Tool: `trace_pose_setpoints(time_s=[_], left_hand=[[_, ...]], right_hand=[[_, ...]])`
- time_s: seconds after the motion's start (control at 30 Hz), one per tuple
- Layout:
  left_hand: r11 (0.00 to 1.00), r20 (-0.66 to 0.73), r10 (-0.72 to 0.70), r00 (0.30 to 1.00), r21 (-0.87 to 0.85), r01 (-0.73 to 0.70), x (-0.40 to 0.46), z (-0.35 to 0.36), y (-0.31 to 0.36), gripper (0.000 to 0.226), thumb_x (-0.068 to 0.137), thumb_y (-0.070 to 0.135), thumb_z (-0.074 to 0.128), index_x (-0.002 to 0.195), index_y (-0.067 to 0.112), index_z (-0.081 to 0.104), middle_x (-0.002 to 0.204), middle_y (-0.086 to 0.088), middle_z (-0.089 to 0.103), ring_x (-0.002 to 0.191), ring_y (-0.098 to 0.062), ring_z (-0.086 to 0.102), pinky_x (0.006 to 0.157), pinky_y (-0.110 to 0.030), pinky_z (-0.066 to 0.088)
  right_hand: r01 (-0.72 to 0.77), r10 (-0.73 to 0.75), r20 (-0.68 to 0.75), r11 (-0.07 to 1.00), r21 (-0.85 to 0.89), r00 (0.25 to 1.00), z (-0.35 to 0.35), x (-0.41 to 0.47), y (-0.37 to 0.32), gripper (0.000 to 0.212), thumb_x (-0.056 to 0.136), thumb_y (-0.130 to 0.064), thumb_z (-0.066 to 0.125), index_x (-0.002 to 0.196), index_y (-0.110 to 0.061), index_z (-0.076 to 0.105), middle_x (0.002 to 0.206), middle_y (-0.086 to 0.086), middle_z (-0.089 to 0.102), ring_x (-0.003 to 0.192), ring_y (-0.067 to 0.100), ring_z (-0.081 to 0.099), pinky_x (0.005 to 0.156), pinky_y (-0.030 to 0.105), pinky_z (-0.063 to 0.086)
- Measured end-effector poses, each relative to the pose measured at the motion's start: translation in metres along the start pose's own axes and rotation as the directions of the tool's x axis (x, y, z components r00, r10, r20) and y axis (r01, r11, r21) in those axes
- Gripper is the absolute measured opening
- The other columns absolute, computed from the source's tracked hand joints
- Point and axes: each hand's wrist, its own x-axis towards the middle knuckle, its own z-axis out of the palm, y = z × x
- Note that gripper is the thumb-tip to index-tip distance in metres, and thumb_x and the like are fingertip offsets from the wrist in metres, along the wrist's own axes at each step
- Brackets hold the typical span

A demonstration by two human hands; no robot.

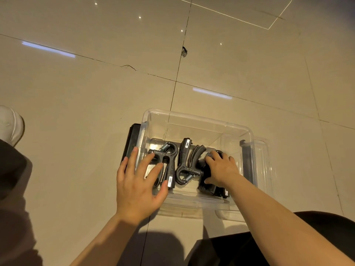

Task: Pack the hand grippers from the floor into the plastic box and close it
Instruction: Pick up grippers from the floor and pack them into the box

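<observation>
Two bare forearms are seen reaching in from the bottom edge, between dark-clothed knees that are cut off by the frame. The left hand (137, 181) is spread with straight fingers over the left rim of the clear plastic box (199, 120), its fingertips lying on the left hand gripper (166, 162) inside. The right hand (221, 167) is lowered into the box and curled over a third hand gripper (213, 186), most of which is hidden beneath the palm; how firmly it is held cannot be told. A middle hand gripper (187, 164) lies uncovered between the two. A dark flat object (132, 139) is partly hidden behind the box's left wall and cannot be identified. A clear lid (264, 160) is seen just beside the right wall. Open tiled floor (96, 93) lies beyond the box on all far sides. A white shoe (11, 123) is cut off at the left edge.
</observation>
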Motion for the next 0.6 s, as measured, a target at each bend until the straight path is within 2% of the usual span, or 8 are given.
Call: trace_pose_setpoints(time_s=[0.2,0.33,0.47,0.53,0.6], left_hand=[[1.000,-0.008,-0.001,1.000,-0.004,0.001,0.000,0.001,0.001,0.039,0.076,0.041,0.055,0.100,0.015,0.072,0.119,-0.009,0.063,0.132,-0.036,0.037,0.101,-0.054,0.034],[1.000,-0.006,0.003,1.000,-0.013,-0.003,0.000,0.000,0.000,0.038,0.077,0.043,0.054,0.098,0.016,0.072,0.115,-0.007,0.064,0.132,-0.036,0.037,0.102,-0.053,0.034],[1.000,0.085,0.001,0.996,-0.012,0.000,0.000,-0.005,0.000,0.046,0.079,0.049,0.050,0.109,0.020,0.069,0.120,-0.004,0.061,0.136,-0.034,0.031,0.109,-0.054,0.024],[0.999,0.186,-0.002,0.982,0.033,-0.004,0.000,-0.011,-0.001,0.054,0.081,0.056,0.044,0.121,0.025,0.062,0.128,-0.004,0.057,0.138,-0.035,0.027,0.112,-0.057,0.013],[0.998,0.260,-0.010,0.966,0.056,-0.005,-0.001,-0.020,-0.002,0.060,0.082,0.061,0.040,0.130,0.029,0.054,0.136,-0.003,0.051,0.138,-0.035,0.027,0.112,-0.058,0.005]], right_hand=[[-0.027,0.025,0.035,0.999,0.034,0.999,-0.004,0.001,-0.003,0.068,0.084,-0.040,0.063,0.141,-0.023,0.032,0.154,0.006,0.015,0.136,0.036,0.023,0.110,0.051,0.024],[-0.072,0.060,0.081,0.986,0.148,0.995,-0.028,-0.010,-0.012,0.064,0.086,-0.045,0.058,0.140,-0.024,0.034,0.152,0.003,0.019,0.133,0.034,0.030,0.105,0.050,0.031],[0.037,-0.075,0.175,0.978,0.207,0.982,-0.067,-0.039,-0.023,0.061,0.085,-0.048,0.058,0.139,-0.028,0.038,0.149,0.002,0.028,0.131,0.028,0.037,0.106,0.047,0.034],[0.095,-0.124,0.130,0.973,0.211,0.984,-0.092,-0.065,-0.028,0.059,0.088,-0.043,0.057,0.141,-0.027,0.036,0.145,0.005,0.035,0.129,0.027,0.040,0.104,0.043,0.037],[0.131,-0.134,0.001,0.967,0.220,0.991,-0.117,-0.097,-0.031,0.060,0.091,-0.041,0.054,0.144,-0.026,0.030,0.146,0.005,0.036,0.130,0.027,0.039,0.104,0.041,0.037]])
